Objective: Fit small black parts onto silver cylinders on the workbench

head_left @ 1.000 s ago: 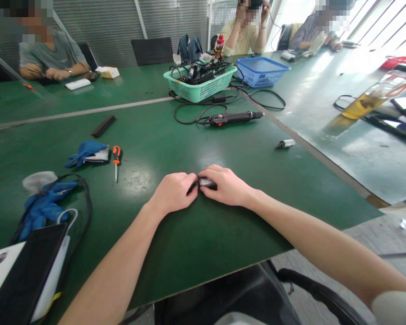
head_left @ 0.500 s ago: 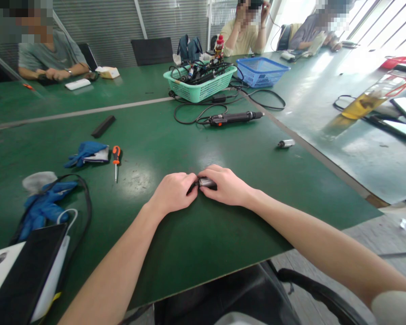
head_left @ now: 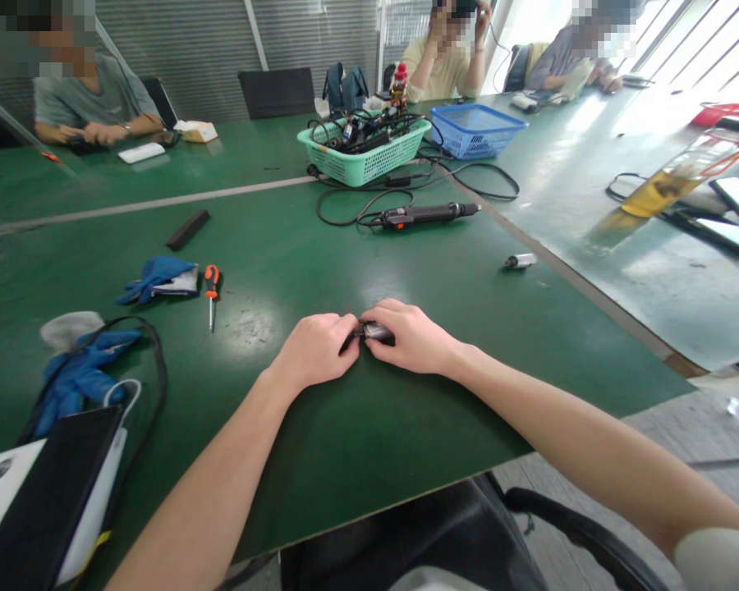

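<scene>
Just above the green table (head_left: 369,460), my two hands meet, fingertips nearly touching. My right hand (head_left: 414,335) is closed around a silver metal cylinder (head_left: 378,332), its dark far end partly hidden by the palm. In my left hand (head_left: 320,348) the fingers pinch a black part (head_left: 348,340), mostly covered by the thumb and fingers. The two pieces meet end to end between my hands; whether they are joined I cannot tell. A similar silver cylinder with a dark tip (head_left: 520,261) lies farther off to the right.
A black electric screwdriver (head_left: 428,215) with a coiled cord lies ahead, before a green basket (head_left: 366,162) of tools and a blue basket (head_left: 477,135). Leftward are an orange-handled screwdriver (head_left: 212,283), blue gloves (head_left: 160,279), a black bar (head_left: 188,230) and a phone (head_left: 49,501). People sit beyond.
</scene>
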The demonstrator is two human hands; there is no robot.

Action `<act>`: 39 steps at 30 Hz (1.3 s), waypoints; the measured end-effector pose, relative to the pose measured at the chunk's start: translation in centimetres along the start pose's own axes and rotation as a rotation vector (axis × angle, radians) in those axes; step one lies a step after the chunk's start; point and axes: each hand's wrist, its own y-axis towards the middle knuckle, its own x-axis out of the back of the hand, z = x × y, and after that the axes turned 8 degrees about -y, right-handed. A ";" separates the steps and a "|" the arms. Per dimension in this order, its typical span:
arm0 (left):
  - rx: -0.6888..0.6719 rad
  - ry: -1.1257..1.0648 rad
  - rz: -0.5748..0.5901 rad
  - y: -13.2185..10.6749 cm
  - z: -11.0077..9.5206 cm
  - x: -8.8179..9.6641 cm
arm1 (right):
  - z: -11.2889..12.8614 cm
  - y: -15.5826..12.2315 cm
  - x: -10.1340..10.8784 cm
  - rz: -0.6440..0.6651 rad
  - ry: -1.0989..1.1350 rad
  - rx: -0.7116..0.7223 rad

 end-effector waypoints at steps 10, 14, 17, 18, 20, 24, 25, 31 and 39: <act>0.019 -0.011 0.006 0.0 -0.1 0.1 | -0.3 -0.1 -0.1 0.003 -0.023 0.004; 0.016 -0.011 0.003 0.0 0.0 0.1 | -0.3 -0.1 -0.2 0.004 -0.035 -0.004; 0.010 -0.001 0.003 0.0 0.0 0.0 | -0.3 -0.1 -0.2 0.003 -0.033 -0.001; 0.006 0.001 0.003 0.0 0.0 0.0 | -0.3 -0.1 -0.2 0.002 -0.033 0.000; -0.002 0.002 0.001 0.0 0.1 -0.1 | -0.3 -0.1 -0.2 -0.002 -0.036 0.002; -0.017 0.003 -0.005 0.0 0.3 -0.2 | -0.3 -0.1 -0.3 -0.005 -0.032 0.006; -0.021 0.005 -0.007 0.0 0.3 -0.3 | -0.3 -0.1 -0.3 -0.004 -0.032 0.007; -0.046 -0.005 -0.010 0.0 0.3 -0.3 | -0.3 -0.2 -0.1 0.010 -0.043 0.018; -0.048 -0.048 -0.001 0.0 0.2 -0.3 | -0.4 -0.4 0.1 0.015 -0.040 0.023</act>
